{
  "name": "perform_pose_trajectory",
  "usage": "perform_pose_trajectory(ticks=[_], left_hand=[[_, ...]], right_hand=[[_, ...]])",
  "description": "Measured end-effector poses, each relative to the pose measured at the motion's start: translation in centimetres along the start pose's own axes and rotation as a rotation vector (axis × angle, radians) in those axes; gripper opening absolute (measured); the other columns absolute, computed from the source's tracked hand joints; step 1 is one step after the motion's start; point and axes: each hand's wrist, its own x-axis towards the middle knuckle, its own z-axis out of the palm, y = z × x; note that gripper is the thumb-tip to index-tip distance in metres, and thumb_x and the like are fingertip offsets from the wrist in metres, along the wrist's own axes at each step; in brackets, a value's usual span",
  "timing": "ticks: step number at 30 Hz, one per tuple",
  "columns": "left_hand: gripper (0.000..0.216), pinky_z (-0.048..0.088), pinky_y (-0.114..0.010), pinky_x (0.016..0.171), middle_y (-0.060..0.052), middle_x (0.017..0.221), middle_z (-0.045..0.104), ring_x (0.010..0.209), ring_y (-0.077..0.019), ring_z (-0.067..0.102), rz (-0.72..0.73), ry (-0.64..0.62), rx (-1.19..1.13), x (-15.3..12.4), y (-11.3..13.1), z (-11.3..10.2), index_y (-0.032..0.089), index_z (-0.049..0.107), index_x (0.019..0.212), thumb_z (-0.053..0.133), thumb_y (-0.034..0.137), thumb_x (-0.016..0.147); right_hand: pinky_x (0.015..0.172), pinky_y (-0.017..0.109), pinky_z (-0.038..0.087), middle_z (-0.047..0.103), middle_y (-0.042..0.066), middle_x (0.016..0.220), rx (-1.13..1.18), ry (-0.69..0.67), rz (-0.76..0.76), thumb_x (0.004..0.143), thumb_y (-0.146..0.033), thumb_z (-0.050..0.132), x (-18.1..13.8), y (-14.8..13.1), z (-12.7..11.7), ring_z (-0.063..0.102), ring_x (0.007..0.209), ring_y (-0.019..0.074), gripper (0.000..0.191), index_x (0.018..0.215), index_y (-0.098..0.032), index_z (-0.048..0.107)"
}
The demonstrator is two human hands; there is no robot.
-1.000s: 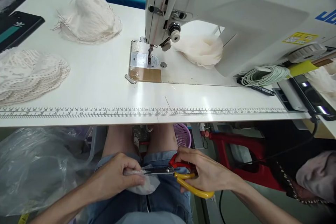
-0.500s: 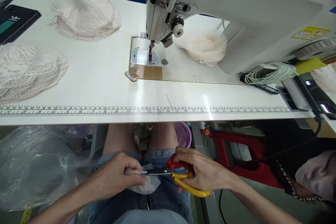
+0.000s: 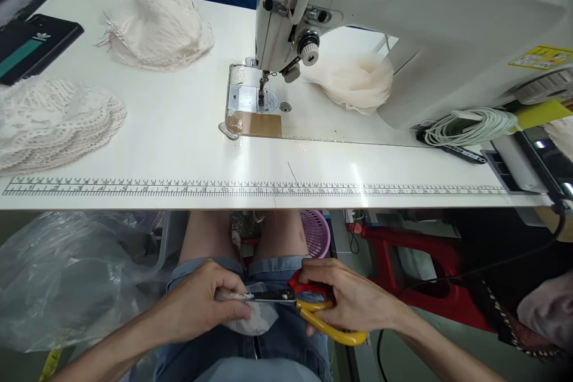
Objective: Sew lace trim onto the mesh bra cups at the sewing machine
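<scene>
Over my lap, my left hand [image 3: 208, 298] pinches a small piece of white fabric [image 3: 255, 319] with a lacy edge; part of it hangs below my fingers. My right hand [image 3: 344, 298] is wrapped round the handles of scissors [image 3: 308, 304], one loop red and the other yellow. The blades point left and lie against the fabric edge, right beside my left fingertips. They look nearly closed, and their tips are hidden at the fabric.
A sewing machine [image 3: 304, 30] stands on the white table [image 3: 179, 131]. White fabric piles [image 3: 161, 27] and lace pieces [image 3: 58, 122] lie left, near a black phone [image 3: 40, 45]. Cream fabric [image 3: 353, 83] sits under the machine arm. Coiled cord [image 3: 470, 126] lies right; a plastic bag [image 3: 76, 280] hangs below left.
The whole view has shifted slightly to the right. Both hands keep nearly the same pose, with the scissors still at the edge of the white fabric.
</scene>
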Motion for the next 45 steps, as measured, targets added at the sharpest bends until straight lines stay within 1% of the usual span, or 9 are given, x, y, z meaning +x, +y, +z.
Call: perform_pose_trajectory(ticks=[6, 9, 15, 20, 24, 29, 32, 36, 45], left_hand=[[0.028, 0.019, -0.018, 0.044, 0.006, 0.049, 0.034, 0.049, -0.0078, 0.030, 0.020, -0.007, -0.022, -0.1, 0.2, -0.2, 0.015, 0.069, 0.063, 0.065, 0.040, 0.073], [0.029, 0.018, -0.019, 0.044, 0.007, 0.049, 0.033, 0.049, -0.0078, 0.029, 0.024, -0.015, -0.025, -0.1, 0.1, -0.1, 0.014, 0.067, 0.060, 0.064, 0.040, 0.073], [0.029, 0.022, -0.020, 0.047, 0.006, 0.052, 0.034, 0.053, -0.0105, 0.034, -0.015, 0.020, 0.024, -0.2, 0.2, -0.1, 0.016, 0.067, 0.064, 0.063, 0.044, 0.071], [0.029, 0.021, -0.020, 0.046, 0.006, 0.051, 0.033, 0.052, -0.0102, 0.033, -0.037, 0.019, 0.019, -0.1, 0.3, -0.2, 0.016, 0.065, 0.063, 0.062, 0.044, 0.070], [0.030, 0.017, -0.021, 0.043, 0.008, 0.048, 0.028, 0.048, -0.0082, 0.027, -0.024, -0.027, -0.018, 0.1, 0.5, -0.3, 0.015, 0.058, 0.057, 0.063, 0.041, 0.072], [0.028, 0.019, -0.019, 0.044, 0.007, 0.051, 0.032, 0.051, -0.0088, 0.033, -0.026, 0.027, 0.024, 0.0, 0.6, -0.3, 0.014, 0.063, 0.061, 0.063, 0.040, 0.072], [0.027, 0.016, -0.020, 0.042, 0.007, 0.048, 0.033, 0.048, -0.0078, 0.029, -0.032, -0.018, -0.031, -0.1, 0.6, -0.2, 0.013, 0.064, 0.062, 0.064, 0.039, 0.072], [0.025, 0.016, -0.020, 0.042, 0.008, 0.046, 0.030, 0.047, -0.0075, 0.026, -0.039, -0.036, -0.081, 0.1, 0.8, -0.2, 0.014, 0.062, 0.059, 0.066, 0.036, 0.069], [0.026, 0.015, -0.021, 0.041, 0.007, 0.047, 0.030, 0.046, -0.0072, 0.026, -0.032, -0.027, -0.090, 0.3, 0.5, -0.2, 0.013, 0.060, 0.056, 0.063, 0.034, 0.071]], right_hand=[[0.055, 0.022, 0.031, 0.052, -0.002, 0.072, -0.003, -0.015, 0.024, 0.068, -0.049, 0.073, -0.1, 0.4, 0.5, 0.046, 0.064, 0.0119, 0.036, 0.083, -0.018, 0.060], [0.055, 0.022, 0.032, 0.055, 0.000, 0.074, -0.018, -0.027, 0.040, 0.069, -0.044, 0.073, -0.1, 0.4, 0.5, 0.049, 0.065, 0.0133, 0.033, 0.085, -0.018, 0.060], [0.068, 0.025, 0.039, 0.062, 0.003, 0.089, -0.015, -0.027, 0.056, 0.071, -0.030, 0.068, -0.1, 0.0, 0.4, 0.056, 0.077, 0.0174, 0.030, 0.097, -0.018, 0.058], [0.070, 0.026, 0.039, 0.061, 0.003, 0.090, -0.019, -0.011, 0.051, 0.072, -0.031, 0.065, 0.1, -0.7, 0.3, 0.056, 0.079, 0.0175, 0.028, 0.096, -0.019, 0.056], [0.065, 0.024, 0.037, 0.060, 0.002, 0.087, -0.054, 0.004, 0.036, 0.074, -0.037, 0.067, 0.4, -0.9, 0.5, 0.055, 0.074, 0.0161, 0.029, 0.094, -0.019, 0.055], [0.052, 0.021, 0.029, 0.055, -0.001, 0.073, -0.061, -0.038, -0.021, 0.078, -0.040, 0.065, 0.7, -0.2, 1.0, 0.048, 0.059, 0.0113, 0.025, 0.082, -0.018, 0.053], [0.053, 0.021, 0.029, 0.056, -0.001, 0.075, -0.058, -0.020, -0.033, 0.075, -0.040, 0.067, 0.7, 0.0, 1.0, 0.049, 0.061, 0.0122, 0.027, 0.083, -0.018, 0.053], [0.057, 0.022, 0.032, 0.059, 0.001, 0.080, -0.073, -0.009, -0.015, 0.075, -0.029, 0.063, 0.7, -0.6, 0.8, 0.052, 0.065, 0.0138, 0.021, 0.090, -0.018, 0.053], [0.052, 0.022, 0.027, 0.053, -0.001, 0.070, -0.079, -0.023, -0.030, 0.080, -0.043, 0.062, 1.2, -0.5, 1.2, 0.045, 0.057, 0.0108, 0.027, 0.080, -0.018, 0.052]])
